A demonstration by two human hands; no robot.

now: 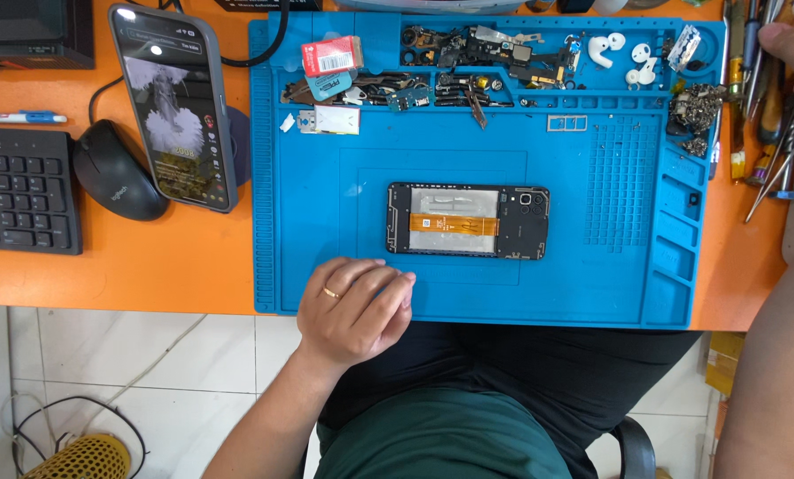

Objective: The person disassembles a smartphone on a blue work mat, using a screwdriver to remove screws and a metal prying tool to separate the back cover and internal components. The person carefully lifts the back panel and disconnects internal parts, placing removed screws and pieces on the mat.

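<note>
An opened black phone lies back-up in the middle of the blue work mat, its back cover off and an orange flex cable across its silver inside. My left hand rests on the mat's near edge, just below the phone's left end. Its fingers are curled together, it holds nothing, and there is a ring on one finger. My right hand reaches to the far right corner among upright screwdrivers and tweezers. Only part of it shows, and its grasp is hidden.
Small phone parts, white earbuds and a red box fill the mat's top trays. On the orange desk to the left are a lit phone on a stand, a black mouse, a keyboard and a pen.
</note>
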